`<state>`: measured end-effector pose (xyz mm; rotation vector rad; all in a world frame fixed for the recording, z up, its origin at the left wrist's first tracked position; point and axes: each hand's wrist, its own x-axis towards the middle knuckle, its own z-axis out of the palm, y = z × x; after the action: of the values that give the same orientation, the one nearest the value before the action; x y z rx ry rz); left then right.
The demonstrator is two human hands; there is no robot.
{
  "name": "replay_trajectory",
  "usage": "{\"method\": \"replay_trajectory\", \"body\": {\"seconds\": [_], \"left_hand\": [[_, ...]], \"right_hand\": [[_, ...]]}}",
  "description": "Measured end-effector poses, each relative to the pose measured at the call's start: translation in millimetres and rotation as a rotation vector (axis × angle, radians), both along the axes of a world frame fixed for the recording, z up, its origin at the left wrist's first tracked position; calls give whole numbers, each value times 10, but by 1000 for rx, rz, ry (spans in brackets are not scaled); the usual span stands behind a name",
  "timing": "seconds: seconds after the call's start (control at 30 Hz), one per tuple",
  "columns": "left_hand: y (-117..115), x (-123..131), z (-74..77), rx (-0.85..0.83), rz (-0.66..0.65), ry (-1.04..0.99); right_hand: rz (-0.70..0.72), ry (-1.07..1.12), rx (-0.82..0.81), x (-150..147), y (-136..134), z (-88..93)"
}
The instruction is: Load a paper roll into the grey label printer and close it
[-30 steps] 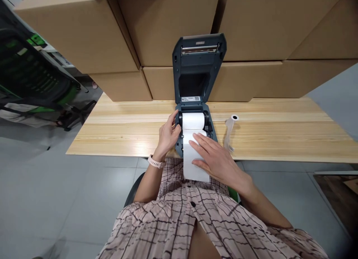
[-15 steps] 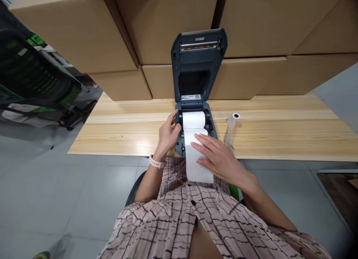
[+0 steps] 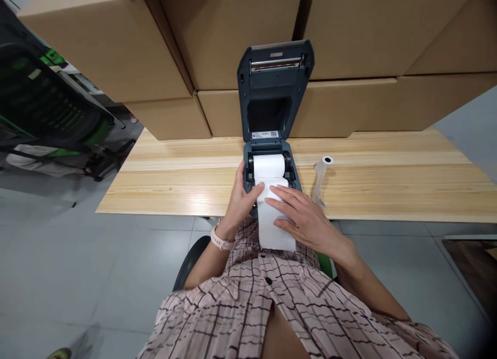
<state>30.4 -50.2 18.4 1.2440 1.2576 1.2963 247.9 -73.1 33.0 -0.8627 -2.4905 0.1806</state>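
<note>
A dark grey label printer [image 3: 295, 178] sits at the table's front edge with its lid [image 3: 267, 121] raised. Inside it is a white label roll [image 3: 268, 166] between black holders. From the roll a white label strip [image 3: 274, 232] runs toward me and hangs past the table edge. My left hand [image 3: 241, 198] rests along the printer's left wall, fingers outstretched, its thumb reaching across onto the strip. Flat on the strip's right side lie the spread fingers of my right hand [image 3: 301, 211]. Part of the printer's front is hidden beneath the strip and hands.
On the wooden table [image 3: 388, 178], right of the printer, lies a small white roll [image 3: 327, 161] with a curled tail. Stacked cardboard boxes [image 3: 357, 38] stand close behind the raised lid. A black and green chair [image 3: 42, 100] is off to the left.
My left thumb has moved right, from the printer's left edge onto the label strip, and the hand has shifted slightly toward me. My right hand has stayed in about the same place.
</note>
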Motion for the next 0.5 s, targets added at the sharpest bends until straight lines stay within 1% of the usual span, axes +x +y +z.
{"method": "replay_trajectory", "body": {"seconds": [0.1,0.17,0.37,0.5], "left_hand": [[-188,79,14,-39,25,-11],[-248,106,31,-58,54,-31],[-268,137,92,-81,46,-143],[-272,131,102,-85,31,-174]], "right_hand": [[7,0,-8,5,0,-10],[11,1,-13,5,-1,-20],[2,-6,-7,0,-15,-26],[3,6,-10,0,-21,-10]]}}
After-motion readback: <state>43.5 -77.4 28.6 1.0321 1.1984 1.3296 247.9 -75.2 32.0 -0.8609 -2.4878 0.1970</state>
